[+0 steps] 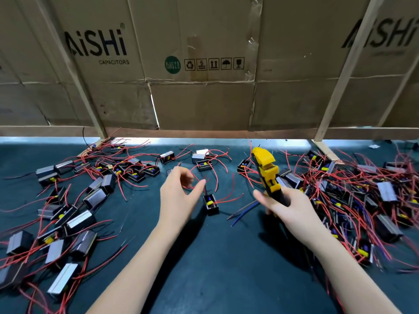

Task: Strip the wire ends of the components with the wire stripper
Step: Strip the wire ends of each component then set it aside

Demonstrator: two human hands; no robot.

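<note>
Centre of the dark green mat (pixel 222 257), one small black component (pixel 210 203) sits alone, open face up with a yellow part showing, its red wires (pixel 229 199) curling up and off to the right. Just above and left of it hovers the left hand (pixel 179 191), fingers loosely curled with thumb and forefinger apart around a loop of red wire; whether it actually has hold of that wire I cannot tell. Over on the right, the right hand (pixel 288 207) grips the handles of the yellow-and-black wire stripper (pixel 266 171), head raised and pointing away toward the back of the bench, clear of the component. A loose blue wire (pixel 244 211) lies on the mat between component and right hand. Out to the left, a scattered heap of components (pixel 68 200), many turned silver side up, red leads trailing everywhere. To the right, a denser tangled pile (pixel 362 200) crowds right up against the right hand. Behind it all, a wall of cardboard boxes (pixel 204 64) printed AiSHi Capacitors, crossed by pale wooden struts (pixel 344 71).
</note>
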